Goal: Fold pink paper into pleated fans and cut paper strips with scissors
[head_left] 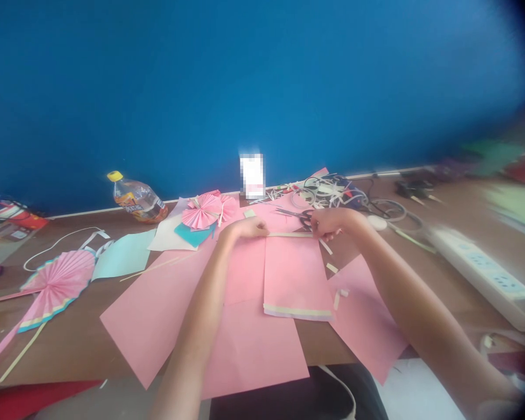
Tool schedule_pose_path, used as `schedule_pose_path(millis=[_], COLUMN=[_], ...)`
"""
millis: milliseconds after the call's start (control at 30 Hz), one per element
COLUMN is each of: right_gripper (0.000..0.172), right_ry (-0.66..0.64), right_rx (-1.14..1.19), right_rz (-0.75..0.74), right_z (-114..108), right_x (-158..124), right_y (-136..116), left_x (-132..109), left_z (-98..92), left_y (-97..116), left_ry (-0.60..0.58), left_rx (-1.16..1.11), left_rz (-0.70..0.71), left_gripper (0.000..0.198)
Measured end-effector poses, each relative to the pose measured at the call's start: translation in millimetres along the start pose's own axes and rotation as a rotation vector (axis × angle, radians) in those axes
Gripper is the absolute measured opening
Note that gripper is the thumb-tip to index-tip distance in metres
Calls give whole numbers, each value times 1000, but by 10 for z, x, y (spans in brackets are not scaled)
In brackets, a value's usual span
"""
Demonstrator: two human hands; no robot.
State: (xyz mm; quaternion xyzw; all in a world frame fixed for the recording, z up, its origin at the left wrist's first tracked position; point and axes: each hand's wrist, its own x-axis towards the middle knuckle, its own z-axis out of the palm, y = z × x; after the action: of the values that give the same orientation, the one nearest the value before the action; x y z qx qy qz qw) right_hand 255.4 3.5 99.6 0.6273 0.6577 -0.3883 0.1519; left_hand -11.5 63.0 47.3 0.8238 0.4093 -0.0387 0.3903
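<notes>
Blue wall (254,76) rose behind a brown table (81,338) littered with pink paper (153,315).
By the wall stood a yellow-capped bottle (137,200), its contents unclear to me. I saw a pink sheet (297,274) on the table, a pale strip (289,235) along its far edge. The left hand (250,226) bunched its fingers at the strip's left end; the right hand (331,221) curled near the other, beside scissors (305,219); I couldn't tell whether either gripped.
</notes>
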Motion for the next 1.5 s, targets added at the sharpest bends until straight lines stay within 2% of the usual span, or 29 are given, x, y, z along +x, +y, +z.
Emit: schedule_pose_path(millis=[133, 600, 1167, 1500], right_gripper=[18, 10, 8, 10], right_ry=[-18, 14, -40, -55], right_rx=[-42, -116, -83, -83], right_rz=[-8, -7, 20, 16], right_z=[-10, 30, 60, 66], right_x=[-29, 6, 68, 117], right_y=[-11, -31, -14, 3], left_x=[2, -6, -31, -58], left_z=[8, 36, 32, 43], left_y=[2, 41, 59, 100], left_ry=[4, 39, 34, 69], left_rx=[-7, 71, 46, 33], left_rz=[-2, -19, -24, -52], left_gripper=[27, 27, 27, 22])
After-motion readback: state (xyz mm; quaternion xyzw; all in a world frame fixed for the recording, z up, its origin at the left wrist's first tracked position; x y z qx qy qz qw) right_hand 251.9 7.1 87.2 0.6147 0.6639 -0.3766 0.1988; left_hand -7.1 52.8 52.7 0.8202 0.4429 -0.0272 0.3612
